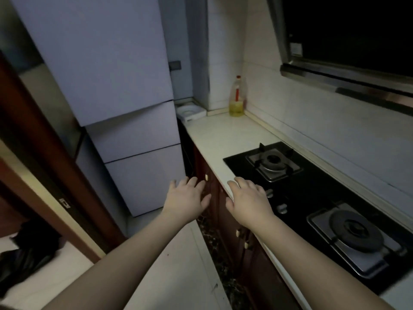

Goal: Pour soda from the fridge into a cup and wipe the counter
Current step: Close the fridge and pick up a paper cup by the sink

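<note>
A tall pale fridge (125, 86) with three closed doors stands ahead on the left, at the end of the white counter (225, 139). My left hand (187, 198) is stretched out palm down, fingers apart, empty, in front of the fridge's lowest door and the cabinet fronts. My right hand (248, 200) is held the same way, open and empty, over the counter's front edge beside the hob. No soda, cup or cloth is visible.
A black glass gas hob (312, 198) with two burners fills the counter on the right. An oil bottle (237, 98) stands in the far corner, a white tray (191, 111) beside the fridge. Range hood (348, 52) overhead. Dark bag (29, 249) on the floor at left.
</note>
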Demonstrator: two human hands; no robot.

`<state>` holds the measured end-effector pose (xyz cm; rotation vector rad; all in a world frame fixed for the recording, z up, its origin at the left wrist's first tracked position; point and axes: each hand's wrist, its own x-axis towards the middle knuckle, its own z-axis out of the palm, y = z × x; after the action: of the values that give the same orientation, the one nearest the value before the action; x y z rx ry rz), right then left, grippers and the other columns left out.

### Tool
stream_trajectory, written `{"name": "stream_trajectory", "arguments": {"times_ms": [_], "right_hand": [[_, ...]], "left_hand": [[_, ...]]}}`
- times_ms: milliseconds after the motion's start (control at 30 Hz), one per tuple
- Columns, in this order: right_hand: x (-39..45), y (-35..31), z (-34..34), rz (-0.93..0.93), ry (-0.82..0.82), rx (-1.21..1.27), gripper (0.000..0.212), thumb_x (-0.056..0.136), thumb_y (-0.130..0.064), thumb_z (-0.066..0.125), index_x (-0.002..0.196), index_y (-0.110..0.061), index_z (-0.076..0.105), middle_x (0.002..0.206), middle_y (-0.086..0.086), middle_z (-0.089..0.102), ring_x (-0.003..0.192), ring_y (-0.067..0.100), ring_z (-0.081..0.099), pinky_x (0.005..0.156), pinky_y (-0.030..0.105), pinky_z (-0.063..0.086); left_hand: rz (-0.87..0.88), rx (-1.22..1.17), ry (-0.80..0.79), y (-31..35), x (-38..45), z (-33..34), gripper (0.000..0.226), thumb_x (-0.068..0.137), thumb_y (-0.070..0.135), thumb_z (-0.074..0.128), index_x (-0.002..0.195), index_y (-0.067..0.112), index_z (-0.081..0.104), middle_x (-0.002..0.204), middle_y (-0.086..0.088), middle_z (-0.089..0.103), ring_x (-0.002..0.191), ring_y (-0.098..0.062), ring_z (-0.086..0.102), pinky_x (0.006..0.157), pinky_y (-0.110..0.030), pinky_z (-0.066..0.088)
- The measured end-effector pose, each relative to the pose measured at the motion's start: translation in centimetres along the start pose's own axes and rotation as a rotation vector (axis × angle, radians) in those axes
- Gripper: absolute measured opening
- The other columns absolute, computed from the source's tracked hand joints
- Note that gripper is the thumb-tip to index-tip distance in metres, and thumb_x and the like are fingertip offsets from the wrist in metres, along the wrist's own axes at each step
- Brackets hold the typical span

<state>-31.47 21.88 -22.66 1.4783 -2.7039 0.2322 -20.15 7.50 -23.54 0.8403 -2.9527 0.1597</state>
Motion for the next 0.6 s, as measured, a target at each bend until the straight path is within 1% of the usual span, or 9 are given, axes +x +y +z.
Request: {"name": "stream_trajectory", "arguments": {"times_ms": [100, 233, 400, 600], "right_hand": [[3.1, -2.7, -0.1, -0.037, 0.023, 0.005, 0.049, 0.095, -0.040, 0.040, 0.141, -0.021, 0.037, 0.145, 0.001, 0.037, 0.131, 0.023, 0.036, 0.105, 0.042, 0.029], [7.2, -6.3, -0.3, -0.085, 0.048, -0.009, 0.048, 0.095, -0.040, 0.040, 0.139, -0.022, 0.039, 0.144, 0.000, 0.039, 0.130, 0.022, 0.038, 0.104, 0.040, 0.030], [11.6, -9.8, -0.5, -0.136, 0.021, -0.005, 0.048, 0.095, -0.039, 0.038, 0.139, -0.021, 0.038, 0.137, 0.002, 0.046, 0.123, 0.023, 0.045, 0.099, 0.040, 0.035], [17.5, -12.5, -0.4, -0.229, 0.017, -0.036, 0.048, 0.095, -0.040, 0.037, 0.139, -0.020, 0.039, 0.137, 0.003, 0.046, 0.122, 0.023, 0.045, 0.099, 0.039, 0.037]], "left_hand": [[-0.024, 0.006, 0.015, -3.4, 1.1, -0.6, 0.058, 0.097, 0.056, 0.027, 0.146, 0.026, 0.034, 0.148, -0.001, 0.041, 0.136, -0.025, 0.034, 0.110, -0.052, 0.026], [-0.062, 0.006, 0.036, -8.2, 2.1, -1.3, 0.057, 0.097, 0.054, 0.029, 0.145, 0.024, 0.036, 0.146, -0.002, 0.043, 0.135, -0.024, 0.036, 0.109, -0.051, 0.028], [-0.096, 0.000, 0.073, -13.5, 3.3, -1.5, 0.054, 0.099, 0.048, 0.033, 0.146, 0.021, 0.033, 0.147, -0.002, 0.042, 0.135, -0.022, 0.037, 0.109, -0.043, 0.029], [-0.184, 0.060, 0.106, -18.1, 6.1, -1.8, 0.054, 0.099, 0.048, 0.033, 0.144, 0.019, 0.037, 0.145, -0.003, 0.044, 0.134, -0.023, 0.037, 0.108, -0.043, 0.030]]}}
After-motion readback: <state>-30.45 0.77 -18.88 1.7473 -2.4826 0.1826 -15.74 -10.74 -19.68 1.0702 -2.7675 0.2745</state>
